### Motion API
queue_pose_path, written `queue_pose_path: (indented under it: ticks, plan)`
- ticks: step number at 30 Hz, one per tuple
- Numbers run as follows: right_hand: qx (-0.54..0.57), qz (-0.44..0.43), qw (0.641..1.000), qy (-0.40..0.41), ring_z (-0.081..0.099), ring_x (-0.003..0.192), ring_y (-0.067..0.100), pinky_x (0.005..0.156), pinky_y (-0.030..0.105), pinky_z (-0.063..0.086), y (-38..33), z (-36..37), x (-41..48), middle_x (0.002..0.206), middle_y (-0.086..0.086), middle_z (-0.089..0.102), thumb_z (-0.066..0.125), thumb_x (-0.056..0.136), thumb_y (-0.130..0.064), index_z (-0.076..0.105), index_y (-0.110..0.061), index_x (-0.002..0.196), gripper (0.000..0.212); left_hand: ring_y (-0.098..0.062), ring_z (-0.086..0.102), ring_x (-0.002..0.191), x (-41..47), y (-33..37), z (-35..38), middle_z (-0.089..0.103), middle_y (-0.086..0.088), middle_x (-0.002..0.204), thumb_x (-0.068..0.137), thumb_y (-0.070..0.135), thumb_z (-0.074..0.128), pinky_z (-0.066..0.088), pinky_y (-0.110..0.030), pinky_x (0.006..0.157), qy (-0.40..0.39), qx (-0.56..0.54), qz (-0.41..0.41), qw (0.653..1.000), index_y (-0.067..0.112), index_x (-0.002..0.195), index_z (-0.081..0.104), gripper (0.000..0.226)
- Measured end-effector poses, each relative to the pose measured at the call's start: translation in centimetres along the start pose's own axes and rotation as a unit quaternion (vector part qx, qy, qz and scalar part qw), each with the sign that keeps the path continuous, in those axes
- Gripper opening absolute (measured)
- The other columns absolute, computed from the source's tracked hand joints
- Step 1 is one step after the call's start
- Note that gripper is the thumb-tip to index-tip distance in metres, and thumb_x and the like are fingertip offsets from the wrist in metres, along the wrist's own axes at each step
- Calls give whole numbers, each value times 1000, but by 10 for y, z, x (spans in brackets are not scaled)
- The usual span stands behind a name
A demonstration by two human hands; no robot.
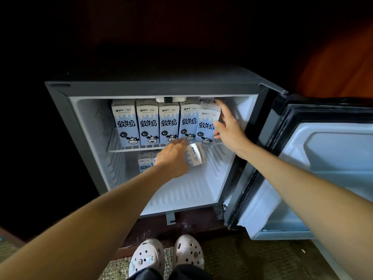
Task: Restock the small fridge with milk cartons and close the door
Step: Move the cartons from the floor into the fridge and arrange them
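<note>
The fridge (pixel 60 110) stands with its door (pixel 333 150) swung wide to the right. The left hand (pixel 173 156) reaches into the lower compartment, fingers curled round a tilted carton (pixel 196 156) just under the wire shelf (pixel 129 148). On that shelf four cartons (pixel 148 122) stand upright in a row. The right hand (pixel 230 128), fingers splayed and straight, presses against the leaning end carton (pixel 206 122) beside them. Another carton (pixel 145 164) stands at the lower left.

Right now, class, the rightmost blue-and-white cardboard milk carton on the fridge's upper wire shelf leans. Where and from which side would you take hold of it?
Grip the leaning blue-and-white cardboard milk carton at mid-height, across its front and right faces, coming from the front right. A neighbouring carton blocks its left side, while its right side stands free.
</note>
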State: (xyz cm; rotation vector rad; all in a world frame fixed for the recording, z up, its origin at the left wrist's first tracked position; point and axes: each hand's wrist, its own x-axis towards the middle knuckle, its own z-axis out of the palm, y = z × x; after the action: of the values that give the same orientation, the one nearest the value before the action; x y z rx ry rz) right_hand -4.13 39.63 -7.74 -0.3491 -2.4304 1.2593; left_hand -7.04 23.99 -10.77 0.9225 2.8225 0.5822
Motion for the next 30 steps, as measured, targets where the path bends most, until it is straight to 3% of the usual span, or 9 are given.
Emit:
queue_pose_path:
  ticks: [5, 7, 10, 14, 19, 21, 23, 27, 30]
  plan:
    - [44, 52, 998, 17, 52, 82, 19, 88, 42, 54, 10, 13, 8, 124, -3, 46, 36, 99, -9, 12, -37, 147, 61, -22, 54, 105, 5, -3, 5, 50, -7, 121, 77, 3, 63, 51, -29, 84, 0, -1, 7, 1000, 13, 128, 41, 56]
    - [35, 69, 997, 13, 54, 83, 16, 88, 43, 55, 18, 17, 10, 131, 1, 50, 36, 99, -11, 20, -31, 147, 54, -21, 53, 106, 6, -4, 7, 49, -6, 123, 77, 5, 64, 48, -25, 81, 1, 2, 12, 1000, 13, 130, 40, 59]
    - [12, 82, 997, 8, 61, 95, 22, 89, 46, 54, 28, 23, 9, 119, 8, 60, 41, 97, -11, 47, -14, 128, 31, -20, 51, 113, 7, -6, 8, 47, -4, 129, 77, 5, 65, 47, -26, 86, 8, 1, 20, 1000, 12, 133, 38, 63]
    - [-7, 97, 995, 31, 63, 95, 27, 87, 47, 54, 37, 34, 12, 109, 13, 64, 51, 93, -10, 53, -4, 110, 18, -20, 49, 118, 7, -10, 13, 40, -1, 138, 77, 6, 64, 44, -23, 82, 12, 5, 32, 999, 13, 138, 32, 69]
    - [-37, 97, 993, 47, 67, 85, 32, 71, 41, 59, 45, 43, 12, 99, 12, 64, 59, 89, -13, 53, -3, 106, 20, -20, 36, 136, 4, -13, 19, 20, 2, 155, 79, 5, 62, 44, -31, 98, -1, 13, 38, 999, 17, 148, 18, 83]
    - [-42, 116, 992, 32, 65, 79, 30, 47, 23, 56, 47, 46, 11, 90, 6, 58, 59, 90, -18, 52, -7, 104, 20, -20, 42, 131, 4, -15, 21, 27, 1, 152, 78, 4, 63, 45, -26, 91, 4, 5, 38, 999, 16, 147, 18, 83]
    - [-40, 132, 990, 25, 59, 78, 25, 32, 11, 43, 50, 50, 11, 90, 5, 56, 57, 91, -24, 52, -7, 104, 22, -19, 48, 122, 5, -16, 22, 36, 0, 143, 76, 5, 65, 40, -19, 81, 11, -3, 39, 999, 15, 145, 22, 82]
    - [-20, 130, 990, 53, 58, 78, 21, 37, 13, 41, 52, 53, 15, 104, 13, 65, 60, 90, -24, 58, -6, 107, 25, -18, 48, 118, 8, -17, 24, 42, -2, 136, 74, 8, 68, 39, -19, 80, 16, -19, 32, 999, 14, 141, 28, 78]
    - [-16, 133, 990, 51, 59, 72, 20, 30, 8, 37, 53, 53, 16, 108, 15, 65, 60, 90, -22, 57, -3, 109, 27, -17, 50, 113, 10, -19, 27, 43, -1, 130, 72, 7, 69, 40, -18, 75, 17, -22, 36, 999, 16, 139, 30, 78]
